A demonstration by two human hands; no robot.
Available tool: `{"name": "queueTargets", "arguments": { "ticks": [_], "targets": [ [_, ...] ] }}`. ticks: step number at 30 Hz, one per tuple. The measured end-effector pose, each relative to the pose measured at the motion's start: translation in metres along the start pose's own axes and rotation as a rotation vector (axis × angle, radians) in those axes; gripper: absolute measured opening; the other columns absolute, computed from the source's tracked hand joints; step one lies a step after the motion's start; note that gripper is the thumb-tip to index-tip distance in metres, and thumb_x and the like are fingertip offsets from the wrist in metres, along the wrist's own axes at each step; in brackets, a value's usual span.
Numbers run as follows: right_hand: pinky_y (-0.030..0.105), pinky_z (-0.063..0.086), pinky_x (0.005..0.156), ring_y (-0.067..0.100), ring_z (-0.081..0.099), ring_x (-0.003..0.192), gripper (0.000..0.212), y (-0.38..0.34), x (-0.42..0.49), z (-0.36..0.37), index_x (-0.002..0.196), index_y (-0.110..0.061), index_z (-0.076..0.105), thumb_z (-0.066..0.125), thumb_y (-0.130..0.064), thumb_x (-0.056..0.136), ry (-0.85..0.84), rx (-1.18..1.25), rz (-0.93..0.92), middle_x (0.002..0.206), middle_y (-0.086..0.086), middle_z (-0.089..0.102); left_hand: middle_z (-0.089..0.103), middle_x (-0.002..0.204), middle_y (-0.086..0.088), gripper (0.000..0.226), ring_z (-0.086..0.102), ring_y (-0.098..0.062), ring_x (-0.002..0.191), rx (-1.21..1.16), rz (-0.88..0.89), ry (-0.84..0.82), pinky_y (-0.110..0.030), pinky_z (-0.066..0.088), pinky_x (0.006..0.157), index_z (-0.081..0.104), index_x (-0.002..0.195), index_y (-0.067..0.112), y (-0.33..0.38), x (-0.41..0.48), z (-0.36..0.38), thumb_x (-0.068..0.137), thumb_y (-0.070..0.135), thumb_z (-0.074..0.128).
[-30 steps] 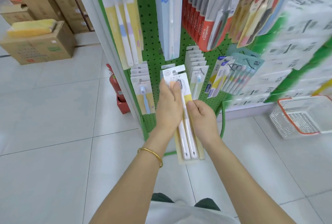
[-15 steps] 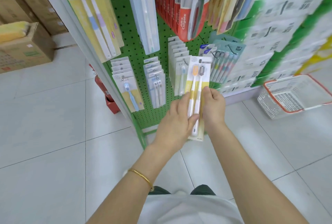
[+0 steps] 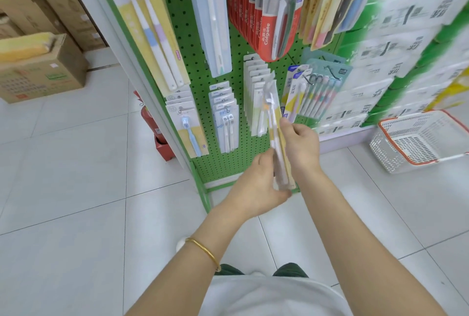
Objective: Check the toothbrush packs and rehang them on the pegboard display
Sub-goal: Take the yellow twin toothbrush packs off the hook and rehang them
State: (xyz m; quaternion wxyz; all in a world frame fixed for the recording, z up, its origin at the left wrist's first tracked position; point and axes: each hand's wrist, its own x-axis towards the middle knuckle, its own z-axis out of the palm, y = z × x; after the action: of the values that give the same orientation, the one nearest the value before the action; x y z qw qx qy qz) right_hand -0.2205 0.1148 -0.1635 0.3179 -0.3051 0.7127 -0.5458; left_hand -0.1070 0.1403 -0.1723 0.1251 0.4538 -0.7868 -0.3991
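Observation:
I hold a two-brush toothbrush pack point(image 3: 275, 123) with a yellow card, turned almost edge-on in front of the green pegboard point(image 3: 187, 44). My left hand point(image 3: 256, 186) grips its lower end from the left. My right hand point(image 3: 302, 148) pinches its right edge near the middle. The pack's top reaches up beside a row of white packs point(image 3: 256, 82) hanging on a peg. Other hanging packs fill the board: small white ones point(image 3: 224, 118), a blue-brush pack point(image 3: 186, 130), and a multi-brush pack point(image 3: 319, 90) to the right.
A red fire extinguisher point(image 3: 149, 123) stands at the display's left foot. A white and orange shopping basket point(image 3: 418, 143) sits on the tiled floor at right, below stacked white cartons point(image 3: 406, 44). Cardboard boxes point(image 3: 43, 72) stand at the far left.
The pack has been rotated from face-on to nearly edge-on and lifted slightly toward the row of white packs. My left hand has slid down to its lower end.

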Motion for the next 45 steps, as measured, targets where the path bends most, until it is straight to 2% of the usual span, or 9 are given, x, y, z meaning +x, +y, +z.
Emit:
{"name": "queueTargets", "arguments": {
  "ticks": [5, 10, 13, 17, 23, 28, 34, 40, 45],
  "targets": [
    [0.039, 0.050, 0.066, 0.024, 0.053, 0.065, 0.029, -0.003, -0.007, 0.005, 0.077, -0.007, 0.066, 0.052, -0.025, 0.095, -0.073, 0.025, 0.087, 0.066, 0.007, 0.060, 0.049, 0.118, 0.014, 0.075, 0.055, -0.002, 0.096, -0.383, -0.064, -0.031, -0.022, 0.047, 0.084, 0.038, 0.127, 0.027, 0.004, 0.001, 0.002, 0.069, 0.023, 0.085],
    [0.038, 0.053, 0.072, 0.017, 0.056, 0.067, 0.019, 0.004, 0.000, 0.007, 0.095, -0.007, 0.071, 0.053, -0.010, 0.092, -0.160, 0.024, 0.137, 0.075, 0.001, 0.063, 0.053, 0.102, 0.020, 0.051, 0.059, -0.002, 0.087, -0.552, -0.067, 0.009, -0.029, 0.052, 0.087, 0.041, 0.106, 0.032, 0.004, 0.001, 0.000, 0.077, 0.009, 0.076],
    [0.027, 0.047, 0.057, 0.012, 0.050, 0.058, 0.018, 0.010, 0.008, 0.004, 0.095, -0.007, 0.068, 0.051, -0.002, 0.091, -0.214, 0.080, 0.174, 0.069, 0.001, 0.058, 0.058, 0.106, 0.009, 0.047, 0.060, -0.006, 0.088, -0.595, -0.106, 0.014, -0.021, 0.050, 0.079, 0.046, 0.111, 0.026, -0.002, 0.000, -0.002, 0.067, 0.018, 0.060],
    [0.027, 0.038, 0.058, 0.016, 0.048, 0.067, 0.017, 0.026, 0.022, -0.001, 0.097, -0.011, 0.054, 0.067, -0.011, 0.084, -0.137, -0.028, 0.116, 0.087, 0.003, 0.056, 0.063, 0.114, -0.015, 0.066, 0.059, -0.016, 0.096, -0.771, -0.193, 0.009, -0.038, 0.049, 0.094, 0.049, 0.124, 0.008, -0.015, 0.001, -0.002, 0.059, 0.006, 0.050],
    [0.023, 0.028, 0.043, 0.010, 0.034, 0.044, 0.011, 0.033, 0.020, -0.006, 0.085, -0.009, 0.064, 0.058, -0.014, 0.093, -0.367, -0.010, 0.212, 0.060, -0.002, 0.055, 0.068, 0.098, -0.001, 0.042, 0.065, -0.010, 0.083, -0.875, -0.273, -0.059, -0.026, 0.056, 0.076, 0.057, 0.105, 0.016, -0.028, 0.005, -0.002, 0.082, -0.018, 0.049],
    [0.018, 0.030, 0.038, 0.005, 0.037, 0.038, 0.007, 0.032, 0.013, -0.004, 0.086, -0.006, 0.063, 0.059, -0.006, 0.092, -0.491, 0.021, 0.222, 0.048, -0.008, 0.054, 0.068, 0.100, -0.003, 0.015, 0.065, -0.016, 0.086, -0.829, -0.437, 0.037, -0.032, 0.054, 0.075, 0.058, 0.107, 0.021, -0.031, 0.012, -0.002, 0.099, 0.015, 0.046],
    [0.015, 0.038, 0.040, 0.002, 0.050, 0.041, 0.007, 0.029, 0.007, -0.008, 0.083, -0.006, 0.063, 0.064, 0.000, 0.087, -0.607, -0.009, 0.178, 0.054, -0.006, 0.062, 0.071, 0.108, -0.009, 0.034, 0.068, -0.025, 0.099, -0.800, -0.496, 0.189, -0.044, 0.053, 0.092, 0.059, 0.119, 0.014, -0.027, 0.030, -0.017, 0.102, 0.036, 0.039],
    [0.016, 0.037, 0.043, 0.004, 0.048, 0.043, 0.009, 0.025, 0.003, -0.015, 0.080, -0.005, 0.062, 0.064, 0.002, 0.085, -0.721, 0.004, 0.164, 0.056, -0.003, 0.062, 0.065, 0.088, 0.006, 0.016, 0.063, -0.012, 0.078, -0.823, -0.357, 0.455, -0.022, 0.049, 0.060, 0.055, 0.094, 0.021, -0.016, 0.047, -0.052, 0.100, 0.033, 0.046],
    [0.018, 0.039, 0.046, 0.007, 0.049, 0.048, 0.009, 0.022, 0.002, -0.013, 0.080, -0.008, 0.064, 0.067, 0.000, 0.083, -0.757, -0.001, 0.117, 0.062, 0.000, 0.064, 0.069, 0.101, -0.004, 0.024, 0.067, -0.024, 0.096, -0.894, -0.349, 0.563, -0.043, 0.056, 0.084, 0.059, 0.104, 0.016, -0.017, 0.054, -0.071, 0.094, 0.038, 0.056]
  ]
}}
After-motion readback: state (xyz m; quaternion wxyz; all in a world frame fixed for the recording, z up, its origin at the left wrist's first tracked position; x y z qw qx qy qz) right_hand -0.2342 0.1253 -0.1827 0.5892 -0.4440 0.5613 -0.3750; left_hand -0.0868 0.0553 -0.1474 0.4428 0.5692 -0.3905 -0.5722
